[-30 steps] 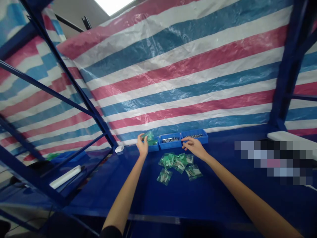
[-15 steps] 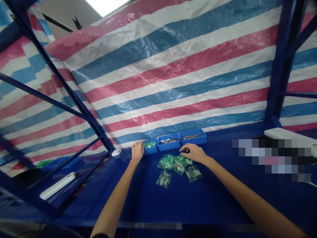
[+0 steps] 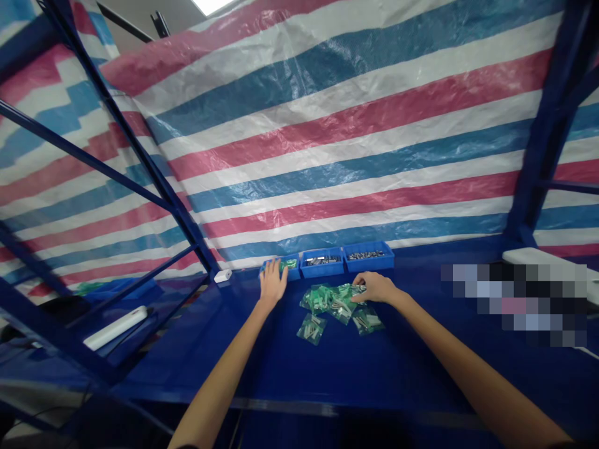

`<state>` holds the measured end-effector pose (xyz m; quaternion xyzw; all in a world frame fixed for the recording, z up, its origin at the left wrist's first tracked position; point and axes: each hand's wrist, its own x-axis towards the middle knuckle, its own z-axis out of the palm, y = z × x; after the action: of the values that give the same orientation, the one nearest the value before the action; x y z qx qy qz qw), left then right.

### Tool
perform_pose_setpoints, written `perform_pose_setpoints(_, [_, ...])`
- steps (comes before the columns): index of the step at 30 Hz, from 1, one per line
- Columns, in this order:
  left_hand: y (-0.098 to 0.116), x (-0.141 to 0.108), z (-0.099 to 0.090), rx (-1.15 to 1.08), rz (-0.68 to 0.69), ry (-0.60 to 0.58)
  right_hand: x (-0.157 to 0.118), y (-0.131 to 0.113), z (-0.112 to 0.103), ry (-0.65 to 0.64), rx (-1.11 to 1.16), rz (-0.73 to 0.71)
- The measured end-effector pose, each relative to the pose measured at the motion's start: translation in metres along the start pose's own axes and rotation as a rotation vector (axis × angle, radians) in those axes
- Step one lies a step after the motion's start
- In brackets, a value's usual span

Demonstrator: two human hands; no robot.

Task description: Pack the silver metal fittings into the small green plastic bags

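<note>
Covering part of the leftmost blue plastic bin (image 3: 293,274) along the blue counter (image 3: 281,368)'s back edge, the left hand (image 3: 272,284) has its fingers spread. Nearer the front edge, the right hand (image 3: 375,288) curls at piled clear-green plastic packets (image 3: 322,299); I cannot tell whether it grips one.

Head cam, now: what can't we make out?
All head view:
Leftmost bin: contents partly behind the left hand.
Right hand: hides whether its grip holds a packet.
Metal parts: too small to identify.
Pixelated patch: hides what's beneath.
Forearms: cut off by the bottom edge.
</note>
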<state>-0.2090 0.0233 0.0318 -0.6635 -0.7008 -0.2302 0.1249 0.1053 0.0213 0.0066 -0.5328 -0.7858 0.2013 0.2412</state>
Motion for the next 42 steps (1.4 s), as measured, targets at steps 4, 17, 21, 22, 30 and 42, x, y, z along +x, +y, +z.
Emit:
perform_pose_setpoints(4, [0.053,-0.029,-0.003,-0.128,0.217,0.040,0.002,-0.001,-0.001,0.063,0.019,-0.014])
perform_pose_setpoints(17, [0.020,-0.010,0.029,-0.056,-0.079,-0.037,0.007,-0.005,-0.012,0.360,0.135,0.031])
perform_pose_setpoints(21, [0.012,-0.010,0.030,-0.091,-0.013,-0.053,0.005,-0.008,-0.012,0.439,0.136,0.072])
perform_pose_setpoints(22, [0.011,-0.009,0.029,-0.100,-0.005,-0.059,0.004,-0.009,-0.012,0.445,0.141,0.077])
perform_pose_setpoints(30, [0.043,-0.020,0.021,-0.273,-0.040,0.005,0.008,-0.010,-0.014,0.482,0.426,0.078])
perform_pose_setpoints(42, [0.137,-0.030,0.001,-1.018,0.204,0.096,0.010,-0.027,-0.007,0.246,0.877,-0.183])
